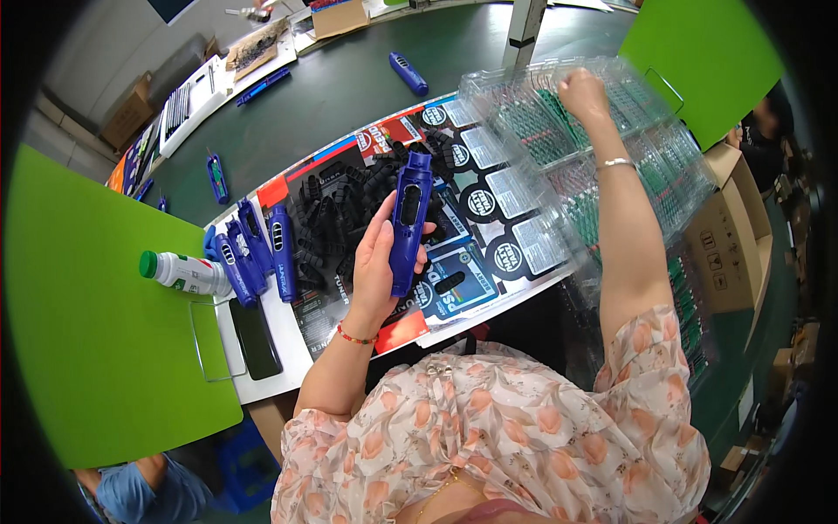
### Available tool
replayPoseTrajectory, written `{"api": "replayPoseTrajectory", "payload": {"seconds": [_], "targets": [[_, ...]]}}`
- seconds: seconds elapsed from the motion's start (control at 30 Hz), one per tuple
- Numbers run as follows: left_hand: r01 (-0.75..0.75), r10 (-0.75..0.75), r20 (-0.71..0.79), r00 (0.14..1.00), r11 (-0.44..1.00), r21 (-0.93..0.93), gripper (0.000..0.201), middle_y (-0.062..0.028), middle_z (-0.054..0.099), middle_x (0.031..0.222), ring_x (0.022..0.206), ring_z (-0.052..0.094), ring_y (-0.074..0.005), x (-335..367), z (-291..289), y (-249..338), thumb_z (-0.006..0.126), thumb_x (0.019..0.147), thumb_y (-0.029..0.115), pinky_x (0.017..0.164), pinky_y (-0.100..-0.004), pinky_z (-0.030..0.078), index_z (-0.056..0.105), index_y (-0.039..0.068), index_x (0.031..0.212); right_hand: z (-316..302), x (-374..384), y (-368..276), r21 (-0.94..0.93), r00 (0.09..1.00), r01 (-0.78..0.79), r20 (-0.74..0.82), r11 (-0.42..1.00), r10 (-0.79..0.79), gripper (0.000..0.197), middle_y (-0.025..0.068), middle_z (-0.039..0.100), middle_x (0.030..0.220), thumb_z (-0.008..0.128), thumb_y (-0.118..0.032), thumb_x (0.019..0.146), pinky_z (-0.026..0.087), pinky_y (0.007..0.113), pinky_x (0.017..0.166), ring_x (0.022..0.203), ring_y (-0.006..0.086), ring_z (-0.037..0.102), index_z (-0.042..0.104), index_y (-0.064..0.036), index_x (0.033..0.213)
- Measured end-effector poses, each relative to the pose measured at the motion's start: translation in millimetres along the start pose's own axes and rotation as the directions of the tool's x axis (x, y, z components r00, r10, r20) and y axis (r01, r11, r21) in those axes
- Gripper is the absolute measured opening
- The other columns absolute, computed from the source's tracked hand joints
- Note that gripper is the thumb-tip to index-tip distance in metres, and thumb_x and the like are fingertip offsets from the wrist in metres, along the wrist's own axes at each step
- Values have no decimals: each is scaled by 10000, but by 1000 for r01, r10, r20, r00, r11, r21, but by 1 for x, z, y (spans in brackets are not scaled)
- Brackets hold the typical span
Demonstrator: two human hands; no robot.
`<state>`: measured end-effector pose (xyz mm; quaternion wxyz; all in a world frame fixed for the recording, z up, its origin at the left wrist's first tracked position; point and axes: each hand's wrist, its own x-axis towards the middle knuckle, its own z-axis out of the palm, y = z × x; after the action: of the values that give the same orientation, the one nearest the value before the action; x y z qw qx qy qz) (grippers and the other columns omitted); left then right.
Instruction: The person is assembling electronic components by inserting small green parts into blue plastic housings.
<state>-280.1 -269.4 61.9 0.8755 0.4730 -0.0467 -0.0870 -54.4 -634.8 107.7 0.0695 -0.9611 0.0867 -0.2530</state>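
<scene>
My left hand point(375, 266) is wrapped round a long blue plastic housing point(407, 223) with a dark oval opening, held upright over the table. My right arm stretches to the far right, where my right hand point(583, 94) is closed above a clear plastic tray point(532, 140). Thin green circuit boards point(559, 109) stand in rows in that tray, right beside the fingers. Whatever the fingertips hold, if anything, is hidden. Beneath my left hand lies a heap of small black oval parts point(336, 205); one black part point(450, 282) lies apart on the printed sheet.
Several blue housings point(281, 253) lie at the left, by a white bottle with a green cap point(183, 272) and a dark phone point(253, 339). Green panels point(113, 314) flank the table. A metal post point(522, 35) rises behind the trays. At right stands a cardboard box point(724, 236).
</scene>
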Motion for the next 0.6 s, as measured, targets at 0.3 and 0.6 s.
{"api": "replayPoseTrajectory", "payload": {"seconds": [0.3,0.6], "targets": [[-15,17,-70,997,1000,25,488,-214,631,1097,689,581,-136,0,-8,-1,357,1050,248,600,-257,488,288,57,1494,15,18,6,88,868,-298,440,951,231,297,170,714,886,792,-168,719,574,363,615,700,237,709,706,-5,951],[-16,11,-74,997,997,-70,487,-215,632,1113,709,597,-144,1,-10,1,357,1051,255,619,-261,510,287,65,1494,-68,-10,-57,349,994,-11,-98,937,49,478,143,710,946,689,-193,850,557,409,733,837,284,705,554,-102,1299]]}}
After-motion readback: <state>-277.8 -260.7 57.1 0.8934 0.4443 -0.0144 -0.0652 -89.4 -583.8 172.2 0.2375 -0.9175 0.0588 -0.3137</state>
